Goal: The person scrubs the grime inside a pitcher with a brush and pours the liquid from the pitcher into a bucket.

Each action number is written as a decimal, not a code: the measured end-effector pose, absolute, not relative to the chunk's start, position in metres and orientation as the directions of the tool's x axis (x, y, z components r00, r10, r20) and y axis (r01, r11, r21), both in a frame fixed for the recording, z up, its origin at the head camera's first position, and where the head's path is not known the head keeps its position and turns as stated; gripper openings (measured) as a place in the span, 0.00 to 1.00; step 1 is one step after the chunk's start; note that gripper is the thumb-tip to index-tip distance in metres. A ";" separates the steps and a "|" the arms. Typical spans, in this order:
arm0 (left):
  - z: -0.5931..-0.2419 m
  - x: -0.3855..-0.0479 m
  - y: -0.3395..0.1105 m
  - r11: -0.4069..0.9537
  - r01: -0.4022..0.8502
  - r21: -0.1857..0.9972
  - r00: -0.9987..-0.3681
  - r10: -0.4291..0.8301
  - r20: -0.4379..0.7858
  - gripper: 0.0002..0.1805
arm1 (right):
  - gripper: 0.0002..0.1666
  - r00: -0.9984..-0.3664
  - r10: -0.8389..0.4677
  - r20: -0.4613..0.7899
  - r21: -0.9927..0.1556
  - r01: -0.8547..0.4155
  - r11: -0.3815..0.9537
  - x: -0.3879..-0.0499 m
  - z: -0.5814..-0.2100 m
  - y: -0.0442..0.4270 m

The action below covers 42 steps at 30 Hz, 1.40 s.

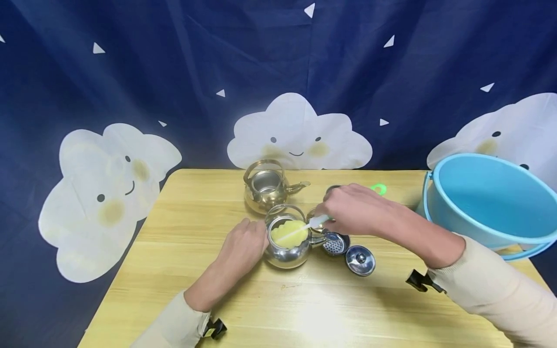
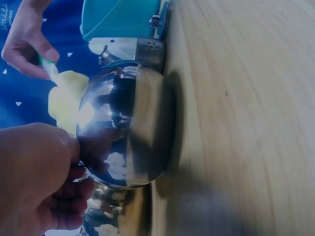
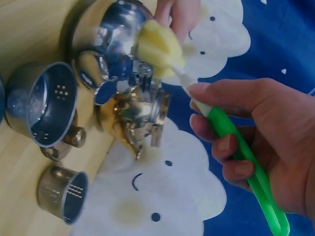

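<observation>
A shiny silver teapot [image 1: 287, 260] stands on the table with its lid off and its spout to the right. My left hand [image 1: 245, 245] grips its upper left side near the rim, fingers curled in the left wrist view. My right hand [image 1: 354, 209] holds a sponge brush by its green and white handle [image 3: 241, 152]. The brush's yellow sponge [image 1: 288, 234] fills the teapot's mouth in the head view. Just behind stands a gold-toned teapot [image 1: 261, 205], also lidless, its handle upright.
Right of the silver teapot lie a perforated strainer [image 1: 335, 244] and a silver lid [image 1: 360, 261]. A second strainer [image 3: 64, 196] and a gold-toned lid are partly hidden by my right hand. A blue bucket [image 1: 448, 212] stands at the right, under my right forearm's far side. A patterned curtain [image 1: 196, 72] hangs behind.
</observation>
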<state>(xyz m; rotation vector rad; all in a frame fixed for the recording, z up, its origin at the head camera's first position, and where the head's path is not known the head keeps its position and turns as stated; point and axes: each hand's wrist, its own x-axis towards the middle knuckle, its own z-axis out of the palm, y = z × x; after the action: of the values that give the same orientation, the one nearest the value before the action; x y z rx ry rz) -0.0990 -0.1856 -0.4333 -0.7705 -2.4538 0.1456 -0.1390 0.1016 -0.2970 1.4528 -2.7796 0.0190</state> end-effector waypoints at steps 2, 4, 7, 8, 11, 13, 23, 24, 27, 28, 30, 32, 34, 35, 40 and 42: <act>-0.433 -0.099 -0.185 0.824 0.493 -0.278 -0.675 0.564 0.476 0.13 | 0.14 -0.559 -0.829 0.005 -0.053 -0.828 0.558 -0.142 -0.300 0.103; -0.433 -0.099 -0.185 0.819 0.492 -0.294 -0.671 0.572 0.471 0.13 | 0.13 -0.544 -0.839 0.013 -0.080 -0.837 0.542 -0.145 -0.304 0.104; -0.432 -0.099 -0.184 0.815 0.489 -0.310 -0.669 0.579 0.466 0.13 | 0.13 -0.528 -0.848 0.041 -0.105 -0.847 0.522 -0.146 -0.309 0.105; -0.432 -0.099 -0.184 0.814 0.488 -0.316 -0.669 0.581 0.464 0.13 | 0.12 -0.525 -0.849 0.054 -0.104 -0.849 0.518 -0.146 -0.310 0.104; -0.431 -0.099 -0.183 0.812 0.486 -0.324 -0.666 0.584 0.464 0.13 | 0.08 -0.525 -0.846 0.094 -0.073 -0.851 0.520 -0.145 -0.314 0.103; -0.431 -0.098 -0.183 0.813 0.487 -0.320 -0.667 0.582 0.465 0.13 | 0.04 -0.529 -0.840 0.119 -0.023 -0.847 0.531 -0.143 -0.315 0.101; -0.431 -0.098 -0.184 0.823 0.491 -0.286 -0.690 0.568 0.448 0.13 | 0.18 -0.481 -0.850 0.216 0.369 -0.765 0.527 -0.123 -0.318 0.091; -0.431 -0.098 -0.185 0.821 0.492 -0.288 -0.690 0.570 0.446 0.13 | 0.20 -0.479 -0.845 0.237 0.407 -0.741 0.534 -0.121 -0.317 0.089; -0.430 -0.098 -0.185 0.822 0.496 -0.281 -0.690 0.570 0.447 0.13 | 0.22 -0.486 -0.821 0.299 0.489 -0.661 0.569 -0.113 -0.314 0.082; -0.430 -0.098 -0.185 0.823 0.496 -0.277 -0.690 0.568 0.450 0.13 | 0.21 -0.487 -0.815 0.313 0.512 -0.637 0.577 -0.111 -0.312 0.079; -0.430 -0.099 -0.185 0.825 0.497 -0.269 -0.686 0.564 0.460 0.14 | 0.20 -0.479 -0.816 0.324 0.553 -0.604 0.574 -0.107 -0.310 0.074; -0.431 -0.099 -0.185 0.824 0.498 -0.268 -0.679 0.564 0.470 0.14 | 0.15 -0.446 -0.836 0.321 0.600 -0.587 0.543 -0.105 -0.309 0.070; -0.431 -0.099 -0.185 0.822 0.500 -0.272 -0.671 0.566 0.479 0.14 | 0.13 -0.396 -0.867 0.303 0.646 -0.583 0.492 -0.105 -0.309 0.068; -0.432 -0.099 -0.185 0.822 0.501 -0.272 -0.666 0.567 0.484 0.14 | 0.11 -0.370 -0.883 0.290 0.666 -0.584 0.464 -0.104 -0.308 0.067; -0.432 -0.099 -0.184 0.830 0.496 -0.254 -0.667 0.552 0.501 0.15 | 0.14 -0.301 -0.934 0.192 0.741 -0.579 0.339 -0.106 -0.300 0.066; -0.433 -0.099 -0.183 0.836 0.491 -0.245 -0.669 0.542 0.508 0.15 | 0.15 -0.296 -0.945 0.137 0.765 -0.575 0.290 -0.106 -0.295 0.065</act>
<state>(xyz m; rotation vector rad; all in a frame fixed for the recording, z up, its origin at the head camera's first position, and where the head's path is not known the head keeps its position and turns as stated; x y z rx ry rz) -0.0989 -0.1830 -0.4325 -0.7538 -2.4321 0.1168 -0.1062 0.0654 -0.2952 1.3542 -1.9733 -0.8132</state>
